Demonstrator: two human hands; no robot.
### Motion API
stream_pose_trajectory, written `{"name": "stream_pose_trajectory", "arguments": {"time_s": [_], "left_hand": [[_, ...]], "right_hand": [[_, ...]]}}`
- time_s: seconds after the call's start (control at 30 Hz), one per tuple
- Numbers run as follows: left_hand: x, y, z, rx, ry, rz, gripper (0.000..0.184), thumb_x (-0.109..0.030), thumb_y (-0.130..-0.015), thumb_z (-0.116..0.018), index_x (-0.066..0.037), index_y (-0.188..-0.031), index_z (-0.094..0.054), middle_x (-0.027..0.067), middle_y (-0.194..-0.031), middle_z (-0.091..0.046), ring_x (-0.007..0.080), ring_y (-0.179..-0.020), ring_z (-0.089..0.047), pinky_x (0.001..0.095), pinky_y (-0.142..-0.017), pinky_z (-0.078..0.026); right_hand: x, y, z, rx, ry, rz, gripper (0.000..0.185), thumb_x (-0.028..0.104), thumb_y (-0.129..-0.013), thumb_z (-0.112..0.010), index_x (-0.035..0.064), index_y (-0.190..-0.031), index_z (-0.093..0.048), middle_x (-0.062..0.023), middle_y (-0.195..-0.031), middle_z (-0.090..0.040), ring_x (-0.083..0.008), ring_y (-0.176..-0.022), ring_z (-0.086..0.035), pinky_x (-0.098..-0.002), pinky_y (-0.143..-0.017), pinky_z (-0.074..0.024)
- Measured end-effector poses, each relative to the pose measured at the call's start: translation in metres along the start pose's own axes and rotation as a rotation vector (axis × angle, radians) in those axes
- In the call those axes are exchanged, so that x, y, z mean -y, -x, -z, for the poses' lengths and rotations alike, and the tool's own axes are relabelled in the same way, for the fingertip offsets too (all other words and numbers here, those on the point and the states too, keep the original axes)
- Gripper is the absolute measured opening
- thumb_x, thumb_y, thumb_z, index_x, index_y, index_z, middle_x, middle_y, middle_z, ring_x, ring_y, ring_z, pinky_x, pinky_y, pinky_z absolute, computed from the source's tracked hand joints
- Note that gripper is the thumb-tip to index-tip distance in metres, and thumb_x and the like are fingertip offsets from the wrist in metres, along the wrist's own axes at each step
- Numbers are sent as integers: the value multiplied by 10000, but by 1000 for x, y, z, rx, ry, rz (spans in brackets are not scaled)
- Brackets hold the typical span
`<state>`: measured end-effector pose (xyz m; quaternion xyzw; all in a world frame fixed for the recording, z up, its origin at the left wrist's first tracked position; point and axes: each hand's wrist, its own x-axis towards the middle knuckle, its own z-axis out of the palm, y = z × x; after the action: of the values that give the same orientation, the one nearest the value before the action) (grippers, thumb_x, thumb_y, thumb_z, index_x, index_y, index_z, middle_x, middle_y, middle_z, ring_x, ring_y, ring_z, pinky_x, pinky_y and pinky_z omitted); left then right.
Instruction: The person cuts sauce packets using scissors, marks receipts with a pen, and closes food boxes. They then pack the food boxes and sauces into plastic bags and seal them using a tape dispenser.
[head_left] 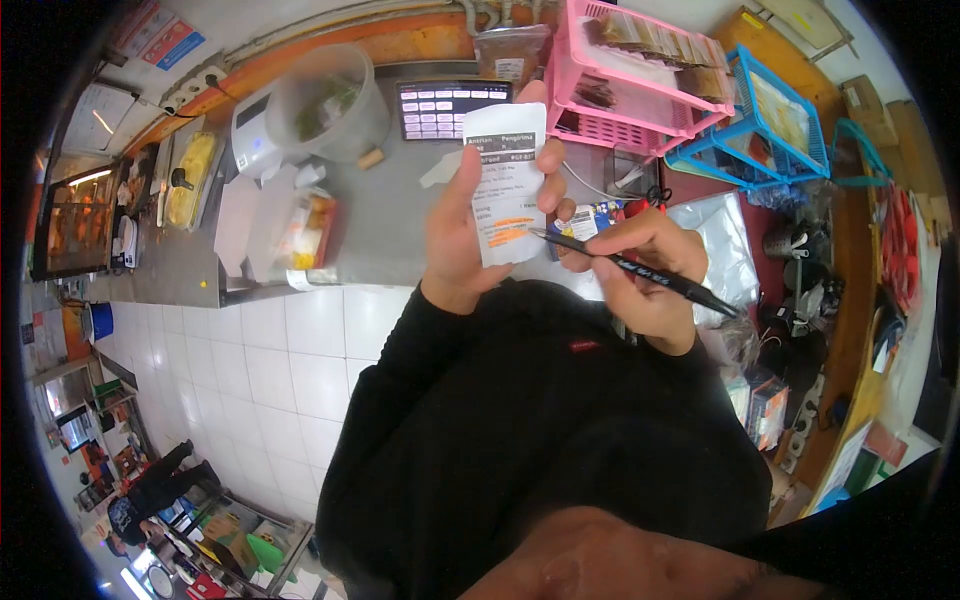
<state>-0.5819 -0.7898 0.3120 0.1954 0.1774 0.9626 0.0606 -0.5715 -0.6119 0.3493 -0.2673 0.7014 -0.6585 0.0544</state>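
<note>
A printed paper receipt (507, 190) with orange highlighter marks near its lower end lies across the palm of my left hand (455, 215), whose fingers curl round its right edge. My right hand (650, 275) grips a black pen (665, 279) with white lettering. The pen's tip is at the lower right edge of the receipt, by the orange marks; whether it touches the paper I cannot tell. Behind the receipt, a tablet (425, 108) showing a grid of buttons stands on the grey counter (385, 225).
Left on the counter are an open box of food (308, 232), a clear tub with greens (335, 105) and a lidded tray (192, 180). Pink racks (640, 130) and a blue basket (765, 125) stand at the right. Another person (150, 495) is far off at lower left.
</note>
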Motion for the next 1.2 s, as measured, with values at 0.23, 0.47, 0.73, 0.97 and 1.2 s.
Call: {"name": "stream_pose_trajectory", "arguments": {"time_s": [0.23, 0.47, 0.73, 0.97, 1.2], "left_hand": [[1, 2, 1, -15, -45, 6, 689, -498, -957, -370, -132, -1487, -124, 52, -1011, -411, 146, -802, -446, 405, -790, -401], [1, 1, 1, -10, 1, 11, 678, -501, -960, -358, -145, -1488, -126, 49, -1020, -409, 142, -805, -434, 394, -781, -388], [9, -6, 0, 7, 39, 50, 686, -511, -954, -369, -159, -1489, -123, 51, -1027, -412, 147, -817, -438, 405, -781, -377], [26, -17, 5, 41, 100, 112, 691, -517, -952, -368, -167, -1491, -114, 44, -1027, -413, 149, -813, -440, 409, -788, -376], [59, -41, 55, -105, 42, 225, 590, -474, -969, -358, -173, -1457, -223, 64, -1062, -495, 193, -903, -522, 423, -776, -475]], "right_hand": [[1, -13, -2, 77, 357, 216, 134, 46, -711, -689, 47, -832, -633, -68, -675, -631, -115, -556, -614, -233, -549, -467], [-4, -8, 1, 49, 317, 194, 119, 45, -701, -684, 45, -807, -629, -57, -639, -617, -121, -558, -621, -226, -547, -463], [2, 1, 7, 47, 295, 129, 119, 42, -695, -685, 41, -801, -632, -59, -626, -608, -120, -543, -615, -234, -526, -457], [-2, 4, 24, -28, 309, 155, 100, 15, -728, -673, 32, -815, -626, -70, -658, -631, -105, -571, -617, -235, -547, -475], [-43, 13, 123, -572, 165, 64, 83, 7, -826, -623, -34, -893, -596, -97, -738, -647, -108, -613, -602, -223, -593, -488]]}}
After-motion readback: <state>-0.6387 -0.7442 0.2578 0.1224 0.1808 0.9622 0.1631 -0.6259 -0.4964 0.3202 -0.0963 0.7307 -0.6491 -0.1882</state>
